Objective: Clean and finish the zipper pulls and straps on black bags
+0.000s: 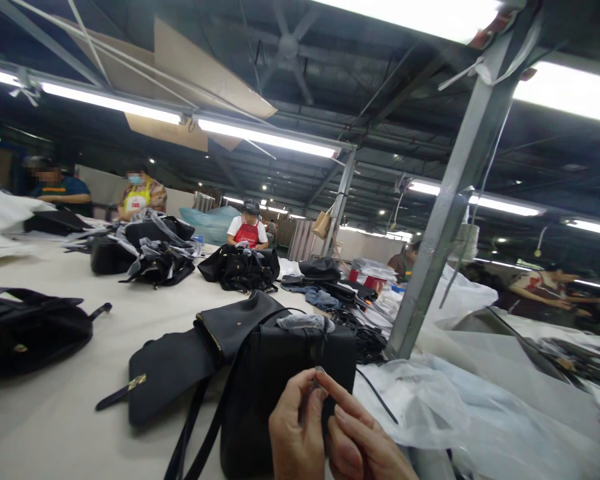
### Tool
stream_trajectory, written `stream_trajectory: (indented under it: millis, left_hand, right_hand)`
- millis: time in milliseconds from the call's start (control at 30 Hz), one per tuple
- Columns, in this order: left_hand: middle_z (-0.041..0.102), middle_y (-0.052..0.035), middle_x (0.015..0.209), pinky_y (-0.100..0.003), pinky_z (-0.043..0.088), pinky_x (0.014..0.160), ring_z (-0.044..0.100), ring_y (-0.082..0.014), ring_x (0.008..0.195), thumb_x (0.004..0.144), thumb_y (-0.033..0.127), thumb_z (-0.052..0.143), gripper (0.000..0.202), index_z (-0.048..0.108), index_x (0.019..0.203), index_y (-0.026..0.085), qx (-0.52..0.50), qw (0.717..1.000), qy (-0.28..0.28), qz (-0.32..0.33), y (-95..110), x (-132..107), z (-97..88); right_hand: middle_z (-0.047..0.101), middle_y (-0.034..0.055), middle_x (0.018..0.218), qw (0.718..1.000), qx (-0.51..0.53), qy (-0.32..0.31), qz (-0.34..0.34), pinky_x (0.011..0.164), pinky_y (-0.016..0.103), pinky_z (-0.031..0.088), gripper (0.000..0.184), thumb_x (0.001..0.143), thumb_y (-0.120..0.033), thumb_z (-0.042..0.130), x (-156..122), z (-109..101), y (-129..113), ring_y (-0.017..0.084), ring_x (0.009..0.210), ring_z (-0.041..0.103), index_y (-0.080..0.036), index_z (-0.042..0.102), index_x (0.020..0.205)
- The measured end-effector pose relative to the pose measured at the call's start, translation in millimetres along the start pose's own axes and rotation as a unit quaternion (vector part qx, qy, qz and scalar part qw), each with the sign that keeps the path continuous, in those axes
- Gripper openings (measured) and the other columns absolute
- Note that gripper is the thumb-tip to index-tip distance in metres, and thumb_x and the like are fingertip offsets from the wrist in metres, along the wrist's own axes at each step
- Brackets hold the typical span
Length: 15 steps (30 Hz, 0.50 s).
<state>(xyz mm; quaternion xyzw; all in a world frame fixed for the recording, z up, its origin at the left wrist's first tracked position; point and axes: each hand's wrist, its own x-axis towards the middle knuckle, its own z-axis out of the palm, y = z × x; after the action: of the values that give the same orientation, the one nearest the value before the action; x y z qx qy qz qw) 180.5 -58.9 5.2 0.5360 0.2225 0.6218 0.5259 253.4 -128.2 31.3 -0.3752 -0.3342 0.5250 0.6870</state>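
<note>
My left hand (296,427) and my right hand (363,430) are together at the bottom, fingertips pinched and meeting. A small translucent piece (320,369) shows between the fingertips; its kind is too small to make out. Right behind my hands a black backpack (260,393) stands on the table. Its flap (173,373) is folded out to the left, with a gold-coloured buckle (137,382) and a strap end. Crumpled clear plastic wrap (305,323) lies around the top of the bag. Black shoulder straps (213,430) hang down its left side.
Another black bag (25,330) lies at the left on the pale table (100,427). Several more bags (240,267) are heaped farther back. Plastic sheets (430,400) and a metal post (445,193) are at the right. Several people work beyond, one in a red apron (247,233).
</note>
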Motion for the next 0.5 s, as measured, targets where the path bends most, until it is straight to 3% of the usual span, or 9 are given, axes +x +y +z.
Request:
stream_trajectory:
  millis: [167, 333, 500]
  left_hand:
    - [0.077, -0.0061, 0.088, -0.027, 0.055, 0.077, 0.070, -0.0222, 0.082, 0.081, 0.035, 0.064, 0.020, 0.076, 0.090, 0.021, -0.026, 0.999, -0.016, -0.029, 11.7, 1.9, -2.1]
    - [0.077, -0.0051, 0.083, -0.024, 0.054, 0.072, 0.070, -0.0209, 0.077, 0.079, 0.032, 0.067, 0.017, 0.077, 0.088, 0.021, -0.045, 0.998, -0.027, -0.040, 15.2, 1.3, -3.5]
    - [0.074, -0.0046, 0.072, -0.024, 0.052, 0.067, 0.067, -0.0187, 0.069, 0.078, 0.032, 0.068, 0.017, 0.077, 0.084, 0.019, -0.061, 0.995, -0.039, -0.066, 18.4, 4.4, -4.7]
  right_hand:
    - [0.037, -0.0100, 0.041, 0.992, -0.113, 0.038, -0.041, 0.039, 0.017, 0.022, 0.062, 0.076, -0.050, 0.074, 0.4, -11.6, 10.8, 0.004, 0.038, 0.024, -0.024, 0.060, 0.131]
    - [0.036, -0.0092, 0.042, 0.950, -0.258, 0.122, -0.124, 0.043, 0.021, 0.024, 0.079, 0.079, -0.064, 0.063, -1.1, -19.6, 20.6, 0.007, 0.041, 0.028, -0.016, 0.051, 0.139]
    - [0.045, -0.0056, 0.047, 0.900, -0.374, 0.154, -0.160, 0.044, 0.024, 0.027, 0.077, 0.083, -0.068, 0.054, -3.6, -23.2, 25.9, 0.010, 0.044, 0.034, -0.018, 0.048, 0.141]
